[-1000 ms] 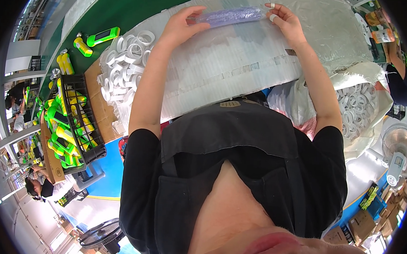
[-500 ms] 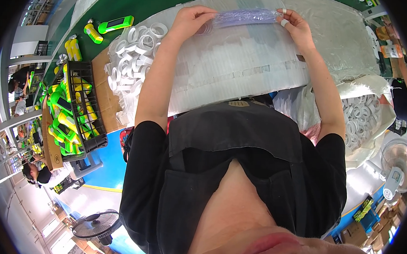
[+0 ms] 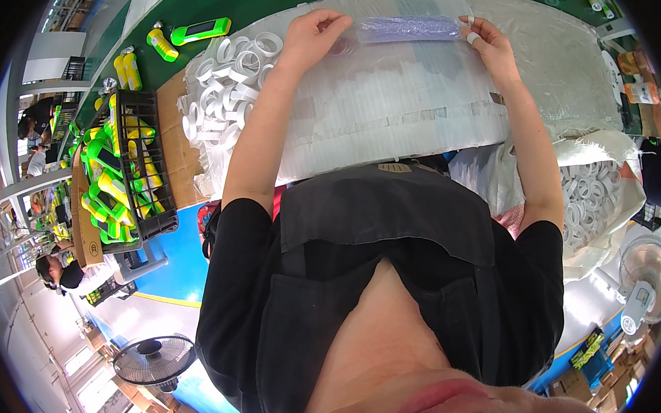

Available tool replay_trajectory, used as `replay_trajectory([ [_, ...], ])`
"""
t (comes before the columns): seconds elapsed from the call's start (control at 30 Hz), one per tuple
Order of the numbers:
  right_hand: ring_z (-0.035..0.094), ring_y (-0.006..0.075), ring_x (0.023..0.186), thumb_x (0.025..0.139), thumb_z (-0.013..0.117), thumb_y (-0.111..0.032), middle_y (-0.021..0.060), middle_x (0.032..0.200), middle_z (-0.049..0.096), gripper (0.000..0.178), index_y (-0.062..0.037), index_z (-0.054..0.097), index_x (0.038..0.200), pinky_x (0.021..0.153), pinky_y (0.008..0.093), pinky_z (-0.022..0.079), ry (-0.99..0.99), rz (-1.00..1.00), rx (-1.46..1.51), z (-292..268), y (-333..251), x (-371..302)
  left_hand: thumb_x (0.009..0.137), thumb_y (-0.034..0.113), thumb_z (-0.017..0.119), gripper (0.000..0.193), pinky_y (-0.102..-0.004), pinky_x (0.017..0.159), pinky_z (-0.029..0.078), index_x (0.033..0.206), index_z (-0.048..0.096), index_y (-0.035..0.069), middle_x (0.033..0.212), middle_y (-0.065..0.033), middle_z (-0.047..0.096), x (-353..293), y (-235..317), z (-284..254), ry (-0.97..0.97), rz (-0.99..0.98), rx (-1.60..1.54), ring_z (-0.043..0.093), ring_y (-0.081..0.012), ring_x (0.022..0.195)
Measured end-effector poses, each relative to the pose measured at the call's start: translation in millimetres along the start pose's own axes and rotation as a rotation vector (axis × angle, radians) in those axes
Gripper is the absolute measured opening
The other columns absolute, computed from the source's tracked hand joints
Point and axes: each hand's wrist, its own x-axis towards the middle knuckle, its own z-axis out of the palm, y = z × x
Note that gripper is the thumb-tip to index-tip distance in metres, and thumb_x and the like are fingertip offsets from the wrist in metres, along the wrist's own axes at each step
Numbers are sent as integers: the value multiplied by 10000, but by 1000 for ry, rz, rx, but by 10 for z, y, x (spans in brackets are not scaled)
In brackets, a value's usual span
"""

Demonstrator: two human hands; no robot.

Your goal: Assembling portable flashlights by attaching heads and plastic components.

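Note:
A flat strip of bluish-violet clear plastic film lies across the far part of the work surface. My right hand pinches its right end; white bands sit on two of the fingers. To the left of the strip, my left hand is closed, thumb against fingertips, with a small gap to the strip's left end. Whether anything thin is between those fingertips I cannot make out. A faint clear ring-shaped piece shows just beside them. Under both hands is a plastic-wrapped pale surface.
White rings are heaped to the left, and a sack at the right holds more. A black crate carries several green-and-yellow devices; a similar device lies on the green table. Fans stand behind me.
My left hand has come away from the strip's left end and sits slightly left of it. My right hand still pinches the right end. The whole view has shifted a little.

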Motion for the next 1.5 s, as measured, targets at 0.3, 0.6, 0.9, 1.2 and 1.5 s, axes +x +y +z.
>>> replay_trajectory([
  [0.3,562,185,1077,925,617,-251,22,1168,591,294,-131,651,1190,926,302,434,120,-585,-596,380,-397,1,846,224,716,214,-269,657,500,926,724,25,830,-53,700,-161,103,90,-88,9,82,620,-120,706],
  [0.6,555,219,1069,915,604,-333,-9,1142,598,309,-193,665,1183,948,365,438,-200,-616,-867,854,-393,303,885,233,669,241,-271,606,457,964,695,6,759,-36,660,-64,-27,208,-29,-65,-46,564,-106,665],
  [0.9,559,228,1098,968,508,-380,5,1148,603,347,-175,645,1213,950,376,444,-235,-584,-892,874,-343,428,902,249,650,247,-269,612,462,951,700,12,805,-43,659,-26,-34,163,12,-108,-268,576,-117,675],
  [1.2,621,352,997,942,508,-331,154,1090,663,337,-108,675,1131,880,440,481,-289,-659,-812,865,-289,669,852,183,702,210,-254,618,474,965,700,7,780,-40,670,-4,-53,266,23,114,175,581,-104,666],
  [1.5,617,356,1020,960,480,-342,167,1083,662,353,-81,683,1083,901,434,480,-317,-528,-818,861,-358,732,869,206,693,214,-265,609,472,962,701,14,802,-35,668,22,-8,309,-22,-153,-226,592,-112,661],
])
